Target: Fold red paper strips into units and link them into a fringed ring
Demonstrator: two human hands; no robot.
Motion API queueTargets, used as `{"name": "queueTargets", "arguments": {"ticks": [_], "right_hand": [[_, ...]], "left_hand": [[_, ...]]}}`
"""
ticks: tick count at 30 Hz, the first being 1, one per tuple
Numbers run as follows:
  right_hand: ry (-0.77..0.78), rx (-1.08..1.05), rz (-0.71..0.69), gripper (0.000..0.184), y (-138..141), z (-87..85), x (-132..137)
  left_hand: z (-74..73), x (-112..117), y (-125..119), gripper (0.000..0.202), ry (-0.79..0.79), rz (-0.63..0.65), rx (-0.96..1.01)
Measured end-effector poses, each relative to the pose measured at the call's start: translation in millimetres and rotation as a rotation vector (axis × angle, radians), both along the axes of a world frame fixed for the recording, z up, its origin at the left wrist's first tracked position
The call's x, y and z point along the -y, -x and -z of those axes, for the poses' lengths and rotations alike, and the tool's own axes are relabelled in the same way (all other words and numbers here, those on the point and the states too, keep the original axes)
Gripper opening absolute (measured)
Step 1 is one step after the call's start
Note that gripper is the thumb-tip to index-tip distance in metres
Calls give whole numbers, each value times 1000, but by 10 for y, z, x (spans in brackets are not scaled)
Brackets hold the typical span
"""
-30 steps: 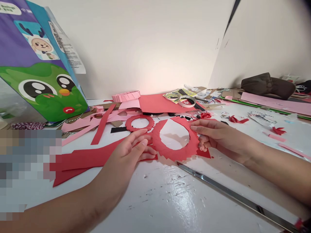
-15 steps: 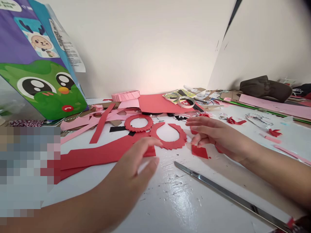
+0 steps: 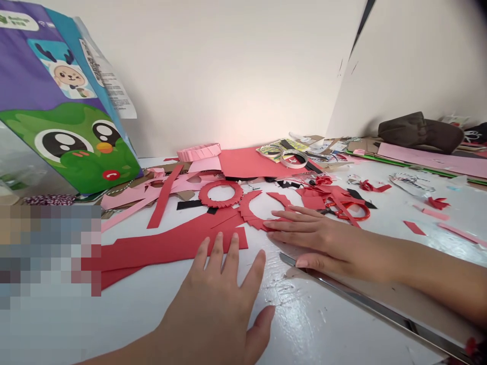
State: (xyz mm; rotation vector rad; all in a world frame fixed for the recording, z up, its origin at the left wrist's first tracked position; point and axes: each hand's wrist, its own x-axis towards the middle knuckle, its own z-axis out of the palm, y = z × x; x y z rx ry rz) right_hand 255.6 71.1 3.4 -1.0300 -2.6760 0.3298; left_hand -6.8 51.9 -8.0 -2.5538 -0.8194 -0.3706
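My left hand lies flat on the white table with its fingers spread, and its fingertips touch the edge of a long red paper strip. My right hand rests palm down, its fingertips over a large notched red paper ring that is broken open at the top. A smaller, closed notched red ring lies just left of it. A steel ruler runs beneath my right thumb. Red-handled scissors lie among red scraps beyond my right hand.
Pink paper strips and a pink pleated paper band lie at the back, by a coral paper sheet and a tape roll. A printed cardboard box leans at the left. A blurred patch hides the lower left.
My hands have let go of the large ring, which now lies on the table. My left hand has moved down and spread flat. Scissors and more red scraps have appeared at the right.
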Motion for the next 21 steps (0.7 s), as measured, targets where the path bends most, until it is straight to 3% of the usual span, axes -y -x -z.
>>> {"name": "queueTargets", "arguments": {"ticks": [4, 7, 12, 21], "right_hand": [[32, 1, 78, 59, 10, 3, -5], [13, -28, 56, 58, 12, 7, 4], [-93, -21, 58, 59, -12, 3, 36], [-191, -70, 27, 46, -5, -39, 46]], "left_hand": [[-11, 14, -19, 44, -64, 95, -32], [-12, 9, -25, 46, -89, 161, -44], [-71, -59, 22, 47, -87, 101, -82], [-120, -148, 27, 53, -185, 158, -70]]}}
